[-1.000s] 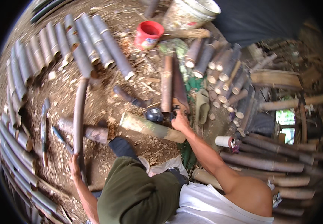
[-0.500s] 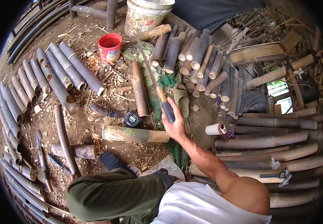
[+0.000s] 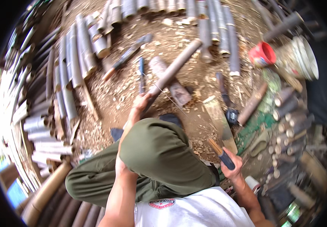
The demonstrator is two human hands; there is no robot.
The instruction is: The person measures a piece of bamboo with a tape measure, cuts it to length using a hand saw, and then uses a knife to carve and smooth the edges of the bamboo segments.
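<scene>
My left hand (image 3: 140,104) grips the near end of a long grey-brown bamboo pole (image 3: 175,66) that slants up and away over the dirt. My right hand (image 3: 232,167) is at the lower right, shut on a chopping tool with a dark blue handle (image 3: 224,158); its blade is too blurred to make out. My bent knee in green trousers (image 3: 159,151) lies between the two hands. A short pale bamboo section (image 3: 218,117) lies on the ground just above the right hand, not touched.
Cut bamboo tubes lie in rows at the top (image 3: 209,22) and left (image 3: 72,56), with more stacked at the right (image 3: 288,113). A red cup (image 3: 261,55), a white bucket (image 3: 303,56) and a black tape measure (image 3: 231,115) are at the right. A blue-handled tool (image 3: 141,75) lies on the chip-strewn ground.
The view has swung round. My left hand now holds the long pole by its end. My right hand has drawn back toward my body with the tool.
</scene>
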